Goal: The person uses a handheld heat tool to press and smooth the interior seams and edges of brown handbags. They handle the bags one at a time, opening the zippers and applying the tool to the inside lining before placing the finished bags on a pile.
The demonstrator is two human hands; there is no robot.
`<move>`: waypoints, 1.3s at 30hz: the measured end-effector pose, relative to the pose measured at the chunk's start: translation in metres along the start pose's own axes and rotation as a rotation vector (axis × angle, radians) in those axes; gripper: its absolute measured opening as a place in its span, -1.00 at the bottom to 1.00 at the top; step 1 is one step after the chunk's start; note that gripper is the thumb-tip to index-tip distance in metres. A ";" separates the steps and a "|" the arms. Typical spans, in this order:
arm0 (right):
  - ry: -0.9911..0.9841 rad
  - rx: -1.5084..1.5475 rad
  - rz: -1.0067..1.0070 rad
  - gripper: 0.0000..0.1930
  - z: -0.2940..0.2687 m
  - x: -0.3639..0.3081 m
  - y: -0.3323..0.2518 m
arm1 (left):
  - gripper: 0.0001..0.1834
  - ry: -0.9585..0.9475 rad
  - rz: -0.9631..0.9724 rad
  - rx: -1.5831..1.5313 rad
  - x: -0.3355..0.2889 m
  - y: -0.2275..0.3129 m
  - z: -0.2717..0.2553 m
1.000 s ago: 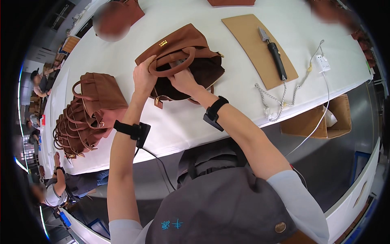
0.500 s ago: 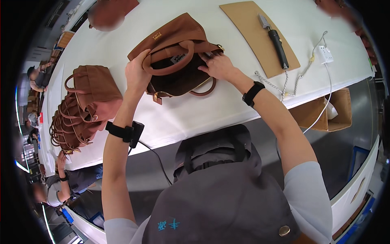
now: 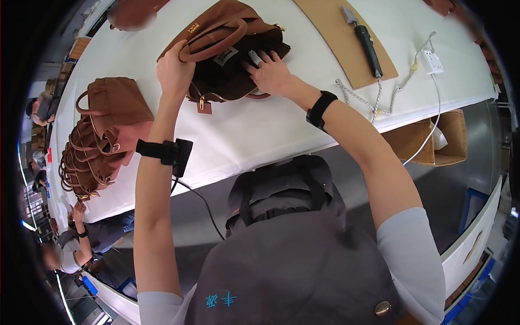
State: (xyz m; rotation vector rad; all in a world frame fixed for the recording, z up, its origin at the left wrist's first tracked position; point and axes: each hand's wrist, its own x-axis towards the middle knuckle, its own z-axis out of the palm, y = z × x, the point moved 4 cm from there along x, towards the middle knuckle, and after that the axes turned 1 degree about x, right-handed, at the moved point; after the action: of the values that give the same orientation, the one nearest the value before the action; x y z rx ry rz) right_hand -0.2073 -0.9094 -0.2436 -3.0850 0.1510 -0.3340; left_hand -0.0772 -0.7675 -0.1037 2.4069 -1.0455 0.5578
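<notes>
A brown handbag [image 3: 214,30] lies tilted on the white table in front of me, its zipped mouth spread wide over a dark lining. My left hand [image 3: 174,70] is closed on the bag's left edge beside the base of its rolled handle [image 3: 219,46]. Over the opening on the right, my right hand [image 3: 271,75] has its fingers apart and reaching onto the lining; one finger wears a pale striped wrap [image 3: 255,58]. A light label [image 3: 225,56] shows inside. From the zip's left end hangs a small brown tag [image 3: 204,108].
More brown handbags [image 3: 103,132] are bunched at the left. A black-handled tool [image 3: 368,51] with a metal head rests on a brown board [image 3: 346,38], its braided cord running to a white socket block [image 3: 433,62]. Below the table edge stands a cardboard box [image 3: 449,138]. Co-workers are at far left.
The bag's mouth is opened wider, showing more lining. My right hand has moved left from the bag's right end, farther into the opening. The left hand keeps its grip.
</notes>
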 end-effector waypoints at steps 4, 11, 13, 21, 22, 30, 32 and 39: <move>-0.129 0.021 -0.012 -0.59 -0.021 -0.008 -0.014 | -0.71 0.003 -0.055 -0.054 0.002 -0.006 -0.004; 0.114 0.010 0.159 -0.74 -0.015 0.008 0.045 | -0.70 -0.045 -0.073 -0.071 0.005 -0.001 -0.001; -0.135 -0.068 0.196 -0.77 -0.037 0.018 0.032 | -0.71 -0.044 -0.092 -0.043 0.001 -0.004 -0.004; 0.192 0.144 0.070 -0.56 0.006 0.007 -0.005 | -0.71 -0.036 -0.056 -0.036 0.001 0.005 0.006; 0.008 0.045 0.122 -0.55 0.010 0.010 -0.006 | -0.71 -0.042 -0.058 -0.027 0.001 0.006 0.007; 0.254 0.276 -0.138 -0.60 0.011 0.008 -0.066 | -0.70 -0.060 -0.034 -0.016 -0.003 0.015 0.011; 0.154 0.527 -0.141 -0.61 0.017 0.011 -0.066 | -0.70 -0.061 -0.054 0.006 -0.007 0.011 0.016; 0.253 0.131 0.103 -0.56 -0.020 0.006 -0.002 | -0.71 -0.050 -0.068 0.017 -0.005 0.005 0.002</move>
State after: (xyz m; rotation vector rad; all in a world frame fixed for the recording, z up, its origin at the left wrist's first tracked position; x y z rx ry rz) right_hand -0.2057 -0.9080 -0.2232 -2.8817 0.2818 -0.6976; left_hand -0.0838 -0.7690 -0.1067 2.4725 -0.9785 0.4870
